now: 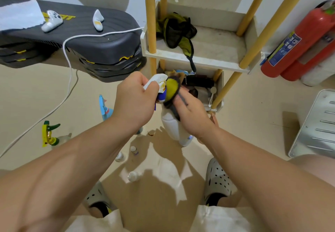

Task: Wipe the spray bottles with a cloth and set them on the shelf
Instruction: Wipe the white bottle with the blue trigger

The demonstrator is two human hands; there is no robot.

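The spray bottle [171, 124], judged light and slippery, is gripped at its head by the left hand [136, 101]; the cloth [172, 88] is clutched in the right hand [192, 112].

head-worn wide view, facing down, close over hands [163, 105]

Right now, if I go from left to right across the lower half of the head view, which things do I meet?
yellow-green spray bottle → blue spray bottle → left hand → right hand → white slotted panel. The held white bottle and cloth overlap the hands, so I leave them out.
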